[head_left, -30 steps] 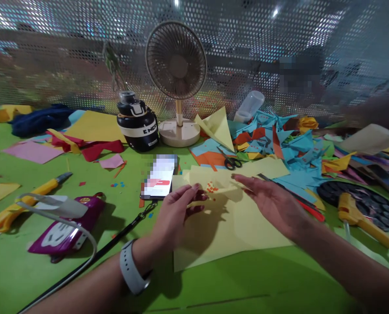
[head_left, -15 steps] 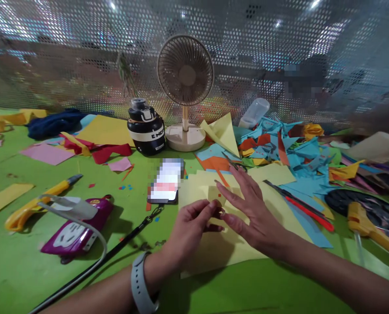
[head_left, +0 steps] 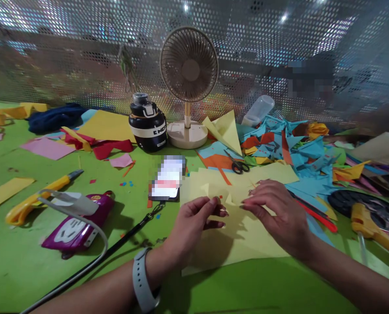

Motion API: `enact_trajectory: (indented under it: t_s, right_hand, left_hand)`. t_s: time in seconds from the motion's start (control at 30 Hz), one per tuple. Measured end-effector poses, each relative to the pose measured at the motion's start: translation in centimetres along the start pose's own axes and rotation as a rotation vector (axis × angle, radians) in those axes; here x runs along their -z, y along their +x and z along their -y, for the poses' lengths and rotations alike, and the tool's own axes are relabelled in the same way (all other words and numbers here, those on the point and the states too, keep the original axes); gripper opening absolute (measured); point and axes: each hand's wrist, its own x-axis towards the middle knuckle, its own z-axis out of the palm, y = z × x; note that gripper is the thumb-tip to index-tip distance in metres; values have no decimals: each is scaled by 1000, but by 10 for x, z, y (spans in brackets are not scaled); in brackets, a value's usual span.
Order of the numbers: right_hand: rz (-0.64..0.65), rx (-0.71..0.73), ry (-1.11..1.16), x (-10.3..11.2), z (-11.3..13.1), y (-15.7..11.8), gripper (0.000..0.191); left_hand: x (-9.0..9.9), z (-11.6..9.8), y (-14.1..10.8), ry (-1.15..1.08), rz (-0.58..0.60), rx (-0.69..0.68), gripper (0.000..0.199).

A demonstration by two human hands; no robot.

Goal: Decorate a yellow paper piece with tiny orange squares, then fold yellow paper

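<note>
My left hand (head_left: pixel 194 222), with a watch on the wrist, pinches a small piece of pale yellow paper (head_left: pixel 206 189) between thumb and forefinger. Parts of the piece are hidden by my fingers, and it is hard to tell from the yellow sheets behind it. My right hand (head_left: pixel 281 213) is apart to the right, with thumb and fingertips drawn together. Whatever may be between those fingertips is too small to make out. Both hands are above larger pale yellow paper sheets (head_left: pixel 246 244) on the green table (head_left: pixel 262 288). Black-handled scissors (head_left: pixel 240 167) lie just beyond the sheets.
A phone (head_left: pixel 168 179) on a lanyard lies left of the sheets. Behind stand a black bottle (head_left: pixel 147 126) and a fan (head_left: pixel 189 69). A purple power strip (head_left: pixel 79 226) and yellow cutter (head_left: pixel 40 198) lie left. Blue paper scraps (head_left: pixel 299 152), a red tool (head_left: pixel 321 218) and a glue gun (head_left: pixel 373 231) lie right.
My right hand has moved right, away from my left hand, and its spread fingers have drawn together. The scissors now show fully. My left hand keeps its pinch; the view has shifted slightly.
</note>
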Motion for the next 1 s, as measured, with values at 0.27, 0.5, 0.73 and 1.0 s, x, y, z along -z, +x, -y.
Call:
enact_trajectory:
  t_s: [0.27,0.5,0.73,1.0]
  right_hand:
    - [79,48,-76,4,-1,-3,34]
    - [330,97,-243,-6,2,-10,61]
    - [405,110,-272,-17,2,-15,67]
    - [385,-28,-92,-14,-1,-15,50]
  left_hand:
    - [1,3,1,-19,6,-18,15]
    - [2,4,0,-17,41,-23,15]
    - [0,1,-2,11,49,-8,16]
    - [-3,2,-1,-5,54,43,19]
